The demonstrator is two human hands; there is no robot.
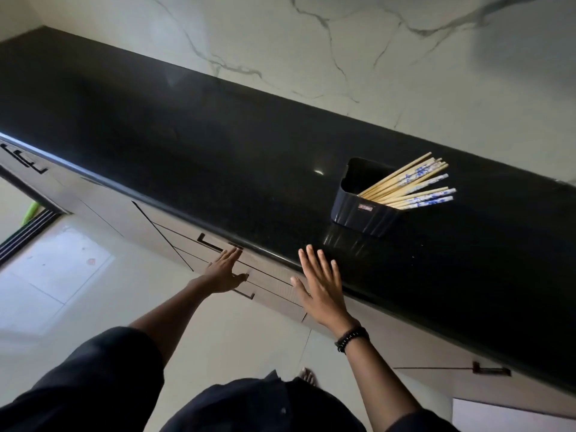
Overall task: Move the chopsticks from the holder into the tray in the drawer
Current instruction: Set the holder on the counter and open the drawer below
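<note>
The drawer [249,269] is shut, so opening it comes first; the left hand [225,272] lies flat and empty on its front, just below the handle [218,241]; hook the fingers behind that bar and pull straight out; the right hand [321,286] hovers spread, holding nothing; the chopsticks [411,185] lean in the dark holder [361,213] on the black surface [187,135].
</note>
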